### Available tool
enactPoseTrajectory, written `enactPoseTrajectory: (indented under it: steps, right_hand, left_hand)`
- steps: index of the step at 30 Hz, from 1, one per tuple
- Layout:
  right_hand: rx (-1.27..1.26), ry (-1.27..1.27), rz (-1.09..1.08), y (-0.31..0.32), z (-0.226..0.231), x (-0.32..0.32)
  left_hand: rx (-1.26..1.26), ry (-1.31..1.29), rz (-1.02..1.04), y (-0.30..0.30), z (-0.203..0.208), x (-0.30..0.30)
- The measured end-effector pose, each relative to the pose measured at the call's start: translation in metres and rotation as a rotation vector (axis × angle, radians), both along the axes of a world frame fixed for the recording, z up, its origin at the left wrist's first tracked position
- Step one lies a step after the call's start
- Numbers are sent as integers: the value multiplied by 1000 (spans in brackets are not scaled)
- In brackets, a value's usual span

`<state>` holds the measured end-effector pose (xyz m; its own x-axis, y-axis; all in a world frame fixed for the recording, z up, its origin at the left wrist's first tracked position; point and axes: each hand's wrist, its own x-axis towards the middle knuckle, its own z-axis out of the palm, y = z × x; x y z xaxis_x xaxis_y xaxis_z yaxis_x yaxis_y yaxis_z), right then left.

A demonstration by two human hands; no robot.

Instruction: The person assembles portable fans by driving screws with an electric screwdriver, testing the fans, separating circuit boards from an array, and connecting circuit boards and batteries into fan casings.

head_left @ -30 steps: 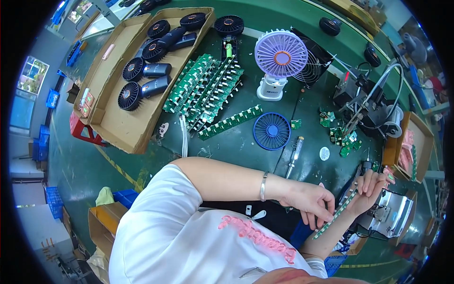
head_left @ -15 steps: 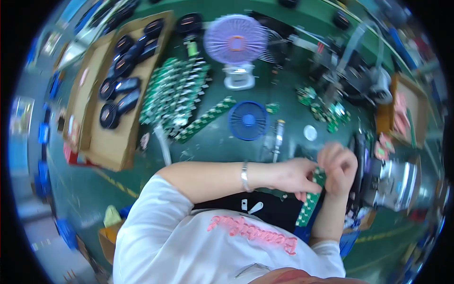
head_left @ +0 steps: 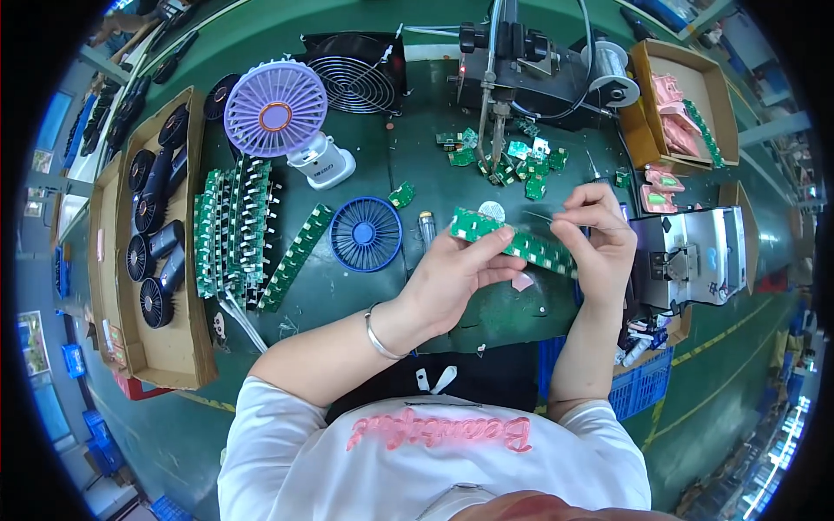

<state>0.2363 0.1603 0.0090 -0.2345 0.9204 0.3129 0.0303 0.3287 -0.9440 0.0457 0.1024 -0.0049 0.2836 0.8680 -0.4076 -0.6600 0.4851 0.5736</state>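
Observation:
My left hand (head_left: 447, 282) is closed on one end of a green circuit-board strip (head_left: 543, 252), thumb on top and fingers beneath. The strip slants over the table, its far end reaching toward my right hand (head_left: 601, 243). That hand's thumb and fingers pinch a thin wire-like piece (head_left: 540, 216), which sticks out to the left above the strip. Its exact kind is too fine to make out. Just behind the strip lies a round whitish disc (head_left: 492, 211). A screwdriver-like tool (head_left: 426, 227) is left of the strip, partly hidden by my left hand.
A blue fan grille (head_left: 366, 234), a stack of board strips (head_left: 233, 230) and a purple desk fan (head_left: 276, 113) stand left. Cardboard trays (head_left: 195, 339) hold dark handheld fans. Behind are loose small boards (head_left: 534, 165) beneath a soldering machine (head_left: 521, 78); a box (head_left: 647, 130) with pink parts is right.
Both hands and the board strip have come up from beside my body to over the table. The strip has turned from steep to nearly level. The head view has shifted too.

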Motion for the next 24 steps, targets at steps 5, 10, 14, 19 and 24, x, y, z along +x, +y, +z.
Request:
enactPoseTrajectory:
  steps: [5,10,14,19,24]
  right_hand:
    - [134,-53,-4,-1,0,4]
    - [240,-243,93,1,1,-6]
    - [269,-285,102,1,5,-7]
    - [272,-297,117,0,8,-5]
    - [281,-182,123,0,6,-2]
  left_hand:
    - [18,23,116,3,2,-2]
    - [14,-25,147,4,-2,-2]
    - [17,-16,132,3,-5,-2]
    - [3,6,136,3,-1,-2]
    - [-78,80,66,4,5,-7]
